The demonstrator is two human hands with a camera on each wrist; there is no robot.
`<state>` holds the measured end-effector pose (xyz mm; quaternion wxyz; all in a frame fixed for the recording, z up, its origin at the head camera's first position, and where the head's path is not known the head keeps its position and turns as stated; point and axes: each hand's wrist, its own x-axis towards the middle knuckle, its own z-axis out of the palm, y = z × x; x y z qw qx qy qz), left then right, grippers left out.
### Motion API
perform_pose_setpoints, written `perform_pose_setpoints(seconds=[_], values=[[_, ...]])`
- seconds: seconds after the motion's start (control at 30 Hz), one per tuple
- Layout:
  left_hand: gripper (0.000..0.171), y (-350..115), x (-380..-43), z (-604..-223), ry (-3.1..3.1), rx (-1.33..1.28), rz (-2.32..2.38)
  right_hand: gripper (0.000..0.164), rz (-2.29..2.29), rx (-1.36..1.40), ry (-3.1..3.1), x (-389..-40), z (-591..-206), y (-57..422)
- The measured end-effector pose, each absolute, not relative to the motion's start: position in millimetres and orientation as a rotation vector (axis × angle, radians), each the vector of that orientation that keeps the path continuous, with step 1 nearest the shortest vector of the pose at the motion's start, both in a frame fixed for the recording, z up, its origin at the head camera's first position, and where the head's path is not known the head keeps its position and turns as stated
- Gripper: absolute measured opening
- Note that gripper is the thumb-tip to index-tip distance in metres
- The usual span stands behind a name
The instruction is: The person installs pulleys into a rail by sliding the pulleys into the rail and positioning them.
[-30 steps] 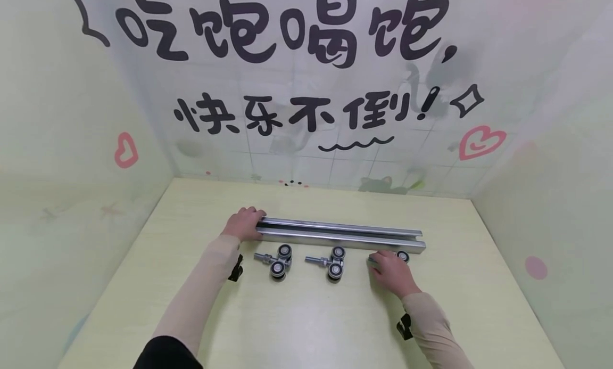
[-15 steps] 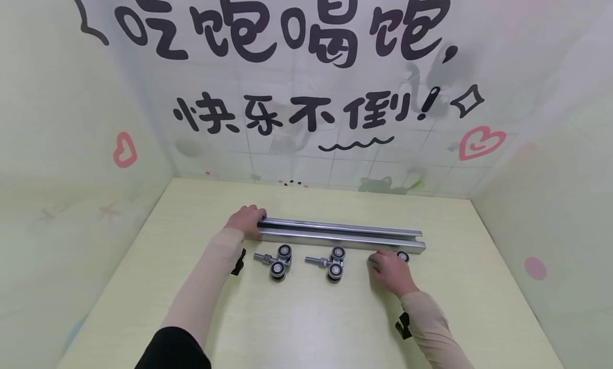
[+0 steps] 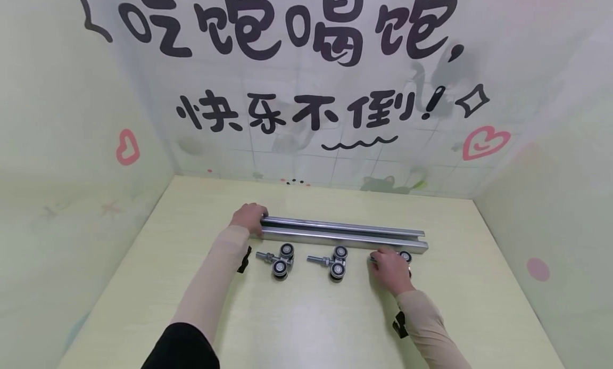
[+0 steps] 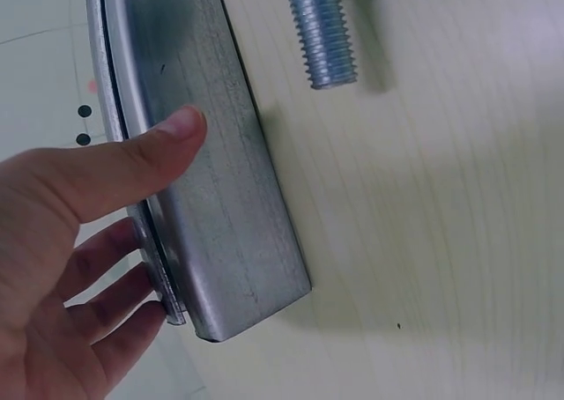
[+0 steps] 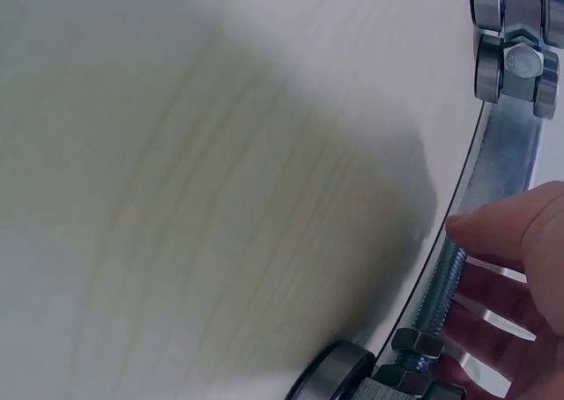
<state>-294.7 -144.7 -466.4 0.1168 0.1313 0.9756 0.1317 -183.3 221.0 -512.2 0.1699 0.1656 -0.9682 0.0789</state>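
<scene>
My left hand (image 3: 248,219) grips the left end of a silver C-shaped metal channel rail (image 3: 345,238). In the left wrist view, the thumb lies across the rail's near wall (image 4: 220,206), while the fingers reach over its far side. My right hand (image 3: 390,270) pinches the threaded bolt (image 5: 441,281) of a roller trolley, whose wheel (image 3: 405,256) shows beyond the hand; the rest is mostly covered. Two more trolleys, a left one (image 3: 280,261) and a middle one (image 3: 337,262), lie in front of the rail, bolts pointing left.
Everything lies on a pale wood-grain table (image 3: 306,326). A printed white backdrop (image 3: 306,161) stands behind, with side panels at left and right. A black strap piece (image 3: 400,325) hangs at the right wrist.
The left forearm has shifted slightly right and forward, its hand still at the rail's end. The right hand stays at its trolley. The head view has tilted a little.
</scene>
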Motion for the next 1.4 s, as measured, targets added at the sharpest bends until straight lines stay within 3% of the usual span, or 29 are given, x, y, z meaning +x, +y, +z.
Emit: perform_pose_setpoints(seconds=[0.63,1.4], values=[[0.058,-140,-296,-470,2.877,0.343,0.409,0.015,0.251,0.437,-2.64,-187,-522,221],[0.056,-141,-295,-469,2.891,0.365,0.406,0.018,0.204,0.562,-2.533,-168,-515,216]])
